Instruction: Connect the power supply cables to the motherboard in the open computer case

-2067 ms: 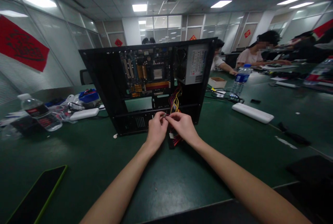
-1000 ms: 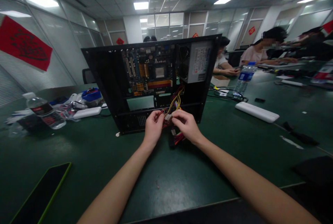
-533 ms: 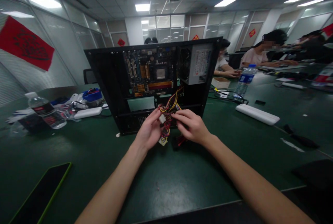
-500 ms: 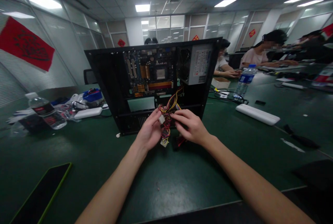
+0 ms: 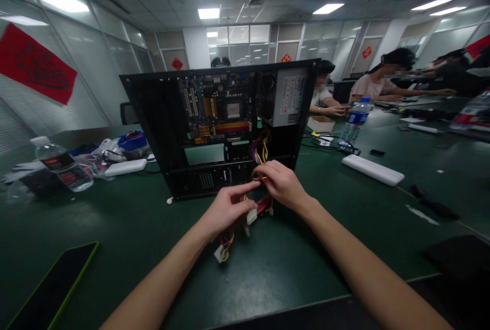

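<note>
An open black computer case (image 5: 161, 131) stands on the green table (image 5: 126, 228) with its motherboard (image 5: 216, 110) and grey power supply (image 5: 289, 95) showing. A bundle of red, yellow and black power cables (image 5: 260, 151) hangs out of the case. My left hand (image 5: 225, 210) is closed around part of the bundle, and a white connector (image 5: 219, 253) dangles below it. My right hand (image 5: 281, 184) pinches the cables just in front of the case. Another white connector (image 5: 251, 215) hangs between the hands.
A water bottle (image 5: 63, 164), white power strip (image 5: 124, 167) and blue item (image 5: 130, 141) lie at the left. A phone with a green edge (image 5: 49, 289) lies near left. At the right are a white bar (image 5: 372, 169), a bottle (image 5: 354, 118) and other people seated.
Both hands pulled the cable bundle out of the case and toward me. My left hand dropped lower and nearer, and more cable and connectors now hang below it.
</note>
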Tool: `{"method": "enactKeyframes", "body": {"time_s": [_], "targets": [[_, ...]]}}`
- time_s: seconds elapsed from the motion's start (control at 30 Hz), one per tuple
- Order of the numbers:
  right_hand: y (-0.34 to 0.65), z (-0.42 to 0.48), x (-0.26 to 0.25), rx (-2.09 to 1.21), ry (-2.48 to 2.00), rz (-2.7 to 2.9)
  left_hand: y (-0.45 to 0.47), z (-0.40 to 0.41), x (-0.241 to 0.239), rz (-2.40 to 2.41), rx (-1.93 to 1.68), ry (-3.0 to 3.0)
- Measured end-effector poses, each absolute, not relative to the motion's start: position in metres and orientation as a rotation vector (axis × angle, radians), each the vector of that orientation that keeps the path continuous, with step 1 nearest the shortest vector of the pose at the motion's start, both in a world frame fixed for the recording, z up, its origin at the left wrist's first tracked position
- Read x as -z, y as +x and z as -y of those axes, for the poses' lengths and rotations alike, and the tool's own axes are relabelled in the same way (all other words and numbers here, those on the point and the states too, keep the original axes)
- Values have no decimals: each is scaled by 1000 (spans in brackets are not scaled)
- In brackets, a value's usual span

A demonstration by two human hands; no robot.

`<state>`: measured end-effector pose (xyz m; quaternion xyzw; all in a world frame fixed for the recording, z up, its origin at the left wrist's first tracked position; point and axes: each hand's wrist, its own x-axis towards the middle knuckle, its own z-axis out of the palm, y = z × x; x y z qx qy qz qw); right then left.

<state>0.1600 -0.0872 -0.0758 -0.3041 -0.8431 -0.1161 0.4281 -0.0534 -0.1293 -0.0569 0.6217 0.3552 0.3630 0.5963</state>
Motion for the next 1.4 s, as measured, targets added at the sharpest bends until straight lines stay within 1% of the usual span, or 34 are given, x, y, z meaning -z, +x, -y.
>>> {"method": "enactKeyframes", "body": {"time_s": [0.1, 0.3, 0.37, 0.47, 0.57, 0.7, 0.77, 0.83, 0.93, 1.0, 1.07, 1.13, 1.23, 1.3, 1.4], "targets": [[161, 84, 78, 292, -749, 2119, -74, 139, 51, -839, -749, 1459], [142, 93, 83, 98, -695, 2113, -119, 135, 57, -613, -726, 1121], [141, 94, 85, 85, -692, 2037, -129, 133, 63, -586, -743, 1039], [145, 91, 87, 107, -739, 1943, -141, 132, 66, -562, -678, 1002], [149, 87, 87, 94, -1004, 2037, -151, 132, 58, -512, -638, 1023], [144, 88, 90, 63, -1509, 2161, -160, 134, 39, -485, -723, 1127], [140, 91, 91, 44, -1585, 2202, -161, 136, 35, -529, -701, 1233], [136, 94, 91, -54, -1492, 2280, -160, 136, 35, -654, -708, 1381], [130, 100, 87, -385, -1187, 2243, -156, 132, 43, -814, -854, 1524], [125, 104, 83, -723, -1004, 2048, -153, 128, 49, -813, -939, 1478], [121, 107, 80, -1059, -864, 1772, -150, 127, 53, -789, -932, 1403], [119, 109, 78, -1245, -757, 1521, -145, 129, 55, -819, -842, 1403], [116, 109, 79, -1190, -701, 1327, -137, 136, 55, -915, -634, 1622], [116, 107, 81, -1084, -720, 1287, -132, 141, 56, -942, -569, 1940], [113, 106, 84, -938, -769, 1268, -129, 146, 59, -960, -717, 2479]]}}
